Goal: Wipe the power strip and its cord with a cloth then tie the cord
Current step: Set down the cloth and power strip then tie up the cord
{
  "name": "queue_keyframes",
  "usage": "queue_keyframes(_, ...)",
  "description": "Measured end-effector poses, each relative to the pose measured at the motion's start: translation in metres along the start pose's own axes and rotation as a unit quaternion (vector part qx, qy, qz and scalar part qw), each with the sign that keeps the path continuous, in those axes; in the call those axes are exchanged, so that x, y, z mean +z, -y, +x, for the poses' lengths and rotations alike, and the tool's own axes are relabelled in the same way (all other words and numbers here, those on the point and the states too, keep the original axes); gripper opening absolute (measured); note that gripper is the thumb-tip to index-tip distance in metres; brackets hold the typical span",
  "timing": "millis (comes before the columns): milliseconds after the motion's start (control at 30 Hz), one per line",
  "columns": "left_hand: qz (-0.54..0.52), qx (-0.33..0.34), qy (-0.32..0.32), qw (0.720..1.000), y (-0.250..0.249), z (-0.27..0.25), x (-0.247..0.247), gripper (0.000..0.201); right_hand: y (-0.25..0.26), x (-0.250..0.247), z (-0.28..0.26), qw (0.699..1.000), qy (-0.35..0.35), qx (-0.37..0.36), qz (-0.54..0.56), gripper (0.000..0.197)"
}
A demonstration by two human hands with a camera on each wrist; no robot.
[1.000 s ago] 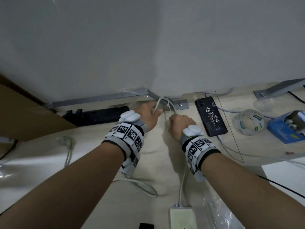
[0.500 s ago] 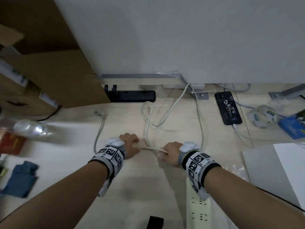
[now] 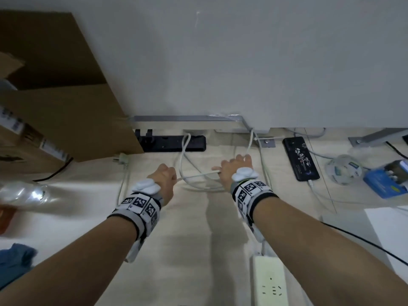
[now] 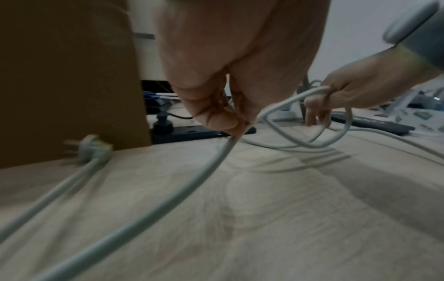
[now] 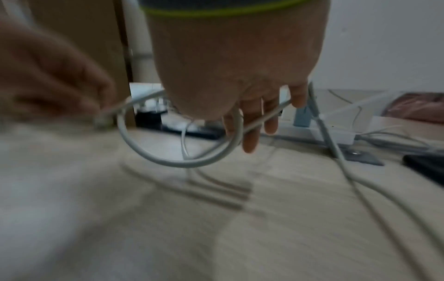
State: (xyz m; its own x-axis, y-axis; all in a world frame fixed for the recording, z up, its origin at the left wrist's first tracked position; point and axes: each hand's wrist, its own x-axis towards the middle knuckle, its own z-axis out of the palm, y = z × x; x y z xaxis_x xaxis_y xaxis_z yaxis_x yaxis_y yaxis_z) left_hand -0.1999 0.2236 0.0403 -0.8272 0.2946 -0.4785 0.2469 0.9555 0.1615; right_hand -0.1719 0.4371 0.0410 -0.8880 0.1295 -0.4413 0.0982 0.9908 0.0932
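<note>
white cord (image 3: pixel 198 176) runs left-right, taut between both hands above the worktop (image 3: pixel 187 239): left hand (image 3: pixel 164 176) pinches one end, right hand (image 3: pixel 234 171) holds the loops, power strip (image 3: pixel 268 283) nearest the right arm

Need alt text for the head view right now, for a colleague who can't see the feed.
Both hands hold a stretch of white cord above a pale wooden floor: the left hand grips one end of the stretch, the right hand the other, with loose loops behind. The white power strip lies near the right forearm; a blue cloth lies far left.
</note>
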Motion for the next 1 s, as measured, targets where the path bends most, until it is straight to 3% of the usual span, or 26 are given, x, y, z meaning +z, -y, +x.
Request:
queue_keyframes(67,0.019,0.022,-0.023,0.999,-0.019,0.004,-0.001,0.014,-0.006,0.000,0.004,0.996,0.082,-0.016,0.009,0.033)
queue_keyframes(133,0.028,0.028,-0.044,0.998,-0.028,0.009,0.008,0.010,-0.004,0.003,0.008,0.991,0.106,-0.030,0.079,0.030)
queue_keyframes(200,-0.063,0.037,-0.033,0.997,-0.031,0.017,0.022,0.015,-0.002,0.006,0.010,0.981,0.077,-0.014,0.178,0.027)
queue_keyframes(267,-0.147,0.065,-0.029,0.987,-0.035,0.023,0.025,0.038,-0.001,0.012,0.017,0.962,0.021,-0.023,0.272,0.019)
queue_keyframes(333,-0.133,0.096,-0.023,0.986,-0.035,0.029,0.027,0.056,-0.002,0.017,0.022,0.941,-0.021,-0.059,0.331,0.009)
queue_keyframes(400,-0.069,0.132,-0.029,0.988,-0.036,0.031,0.026,0.054,-0.008,0.021,0.026,0.930,-0.033,-0.117,0.346,0.008)
queue_keyframes(500,-0.034,0.161,-0.145,0.976,-0.026,0.035,0.032,0.053,-0.021,0.023,0.027,0.920,-0.006,-0.188,0.345,0.005)
queue_keyframes(567,-0.065,0.112,-0.216,0.968,-0.023,0.032,0.035,0.063,-0.027,0.021,0.028,0.919,0.004,-0.213,0.331,0.006)
queue_keyframes(633,-0.080,0.072,-0.237,0.966,-0.026,0.030,0.033,0.087,-0.027,0.019,0.030,0.921,0.016,-0.228,0.317,0.008)
queue_keyframes(700,-0.105,0.035,-0.207,0.972,-0.026,0.038,0.036,0.123,-0.024,0.022,0.033,0.922,0.024,-0.230,0.309,0.013)
queue_keyframes(767,-0.135,0.028,-0.170,0.976,-0.026,0.050,0.039,0.143,-0.020,0.022,0.036,0.914,0.016,-0.227,0.335,0.027)
queue_keyframes(867,-0.095,0.145,-0.087,0.981,-0.035,0.055,0.041,0.135,-0.020,0.018,0.040,0.929,0.025,-0.239,0.281,0.034)
queue_keyframes(933,-0.025,0.208,-0.047,0.977,-0.038,0.050,0.036,0.121,-0.025,0.020,0.040,0.932,0.018,-0.246,0.267,0.020)
queue_keyframes(1000,0.041,0.233,-0.046,0.971,-0.035,0.050,0.033,0.112,-0.025,0.027,0.038,0.928,0.002,-0.226,0.297,0.006)
